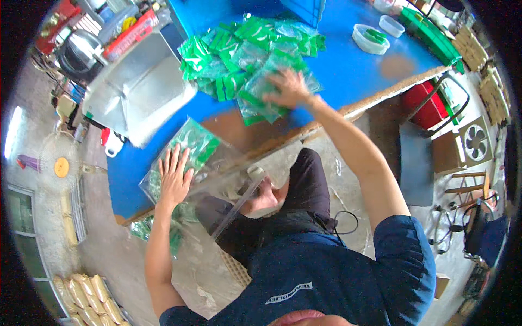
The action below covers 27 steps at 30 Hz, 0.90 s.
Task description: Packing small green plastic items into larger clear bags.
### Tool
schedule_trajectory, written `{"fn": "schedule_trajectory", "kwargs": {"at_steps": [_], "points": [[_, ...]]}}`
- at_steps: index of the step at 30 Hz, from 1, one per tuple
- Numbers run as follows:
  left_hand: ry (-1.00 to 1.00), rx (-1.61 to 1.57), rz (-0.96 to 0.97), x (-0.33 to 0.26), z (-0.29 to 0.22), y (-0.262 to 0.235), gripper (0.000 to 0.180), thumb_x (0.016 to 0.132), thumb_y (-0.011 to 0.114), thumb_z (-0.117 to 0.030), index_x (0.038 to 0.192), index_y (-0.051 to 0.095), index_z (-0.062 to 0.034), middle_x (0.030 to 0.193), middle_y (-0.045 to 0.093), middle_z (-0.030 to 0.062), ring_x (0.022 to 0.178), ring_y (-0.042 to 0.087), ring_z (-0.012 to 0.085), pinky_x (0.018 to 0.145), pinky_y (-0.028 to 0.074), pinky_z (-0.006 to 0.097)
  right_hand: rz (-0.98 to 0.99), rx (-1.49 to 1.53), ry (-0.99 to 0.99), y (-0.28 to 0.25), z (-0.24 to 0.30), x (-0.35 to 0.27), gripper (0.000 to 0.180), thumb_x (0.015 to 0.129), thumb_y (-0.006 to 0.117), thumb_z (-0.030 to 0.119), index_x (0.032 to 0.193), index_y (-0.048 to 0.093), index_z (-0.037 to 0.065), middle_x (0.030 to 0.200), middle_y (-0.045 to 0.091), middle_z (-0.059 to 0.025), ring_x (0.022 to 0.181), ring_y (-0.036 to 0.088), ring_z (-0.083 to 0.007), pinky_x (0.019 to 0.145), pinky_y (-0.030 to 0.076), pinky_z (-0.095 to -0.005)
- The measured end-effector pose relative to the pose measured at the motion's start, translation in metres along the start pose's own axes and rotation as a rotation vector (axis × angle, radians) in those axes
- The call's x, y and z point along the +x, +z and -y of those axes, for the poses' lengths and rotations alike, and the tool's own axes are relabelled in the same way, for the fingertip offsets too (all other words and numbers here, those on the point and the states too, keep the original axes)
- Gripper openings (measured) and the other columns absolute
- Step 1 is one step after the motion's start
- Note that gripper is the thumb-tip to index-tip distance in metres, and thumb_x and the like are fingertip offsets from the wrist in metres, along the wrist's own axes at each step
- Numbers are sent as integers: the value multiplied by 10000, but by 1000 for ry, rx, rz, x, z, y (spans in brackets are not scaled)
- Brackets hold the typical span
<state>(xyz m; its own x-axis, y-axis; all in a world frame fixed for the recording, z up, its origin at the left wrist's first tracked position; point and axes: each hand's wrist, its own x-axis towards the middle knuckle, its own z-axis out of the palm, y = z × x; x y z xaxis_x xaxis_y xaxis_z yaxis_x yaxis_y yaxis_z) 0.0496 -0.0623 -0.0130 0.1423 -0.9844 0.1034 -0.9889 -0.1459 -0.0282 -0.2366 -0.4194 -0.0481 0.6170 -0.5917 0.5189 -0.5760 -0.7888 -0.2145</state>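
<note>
Worn blue covering, rubbed brown in patches, topped the desk (348, 76), whose rough near edge slanted up toward my right. My left grip (175, 176) lay flat and unclenched, fingers extended away from me, pressing on a clear packet with a green panel (202, 144) at the desk's left part. That packet's long axis ran slantwise, from near left to far right, with its green end pointing to the far right. Clear film (234, 155) spread beside it, out over the edge toward my lap.

My right grip (291, 89) had its fingers spread over another green-banded packet (258, 89), at the near side of a loose heap of green packets (239, 43); blur hid whether I was grasping it, so I cannot tell. The heap's pieces pointed every way.

Beyond the heap stood a blue crate (244, 10). A metal pan (144, 81) sat to its left, near a red-and-white mug (112, 144), and a white tub (371, 41) holding something green stood to its right. Down on my left lay pale sacks (89, 299).
</note>
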Motion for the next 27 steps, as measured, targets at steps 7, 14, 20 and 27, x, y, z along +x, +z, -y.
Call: {"fn": "schedule_trajectory", "kwargs": {"at_steps": [7,14,20,27], "points": [[11,246,274,-42,98,-48,629,968,480,-323,1536,260,-168,1613,161,114,1479,145,346,1191,87,536,210,140,-148,35,118,-19,846,806,469,780,1460,415,246,1505,311,-255,1393,231,-515,1091,142,-709],[-219,-431,-450,-52,-29,-44,193,901,678,-185,864,654,3,899,678,138,840,663,270,756,518,387,50,337,-41,-24,103,-25,738,931,477,603,1420,438,52,1484,360,-250,1413,244,-460,1124,194,-627],[-843,-2112,-253,-37,-175,35,459,987,553,-407,1097,606,34,1101,663,125,998,645,215,882,529,350,205,158,-296,-40,125,-95,712,890,559,557,1360,502,25,1472,391,-223,1395,292,-438,1113,218,-635],[-939,-2038,-707,-28,-168,64,313,924,676,-163,1188,598,-14,1169,637,66,1072,607,185,933,483,355,175,358,-247,-41,167,-73,519,945,543,410,1270,556,5,1323,530,-254,1233,492,-417,1050,355,-533]]}}
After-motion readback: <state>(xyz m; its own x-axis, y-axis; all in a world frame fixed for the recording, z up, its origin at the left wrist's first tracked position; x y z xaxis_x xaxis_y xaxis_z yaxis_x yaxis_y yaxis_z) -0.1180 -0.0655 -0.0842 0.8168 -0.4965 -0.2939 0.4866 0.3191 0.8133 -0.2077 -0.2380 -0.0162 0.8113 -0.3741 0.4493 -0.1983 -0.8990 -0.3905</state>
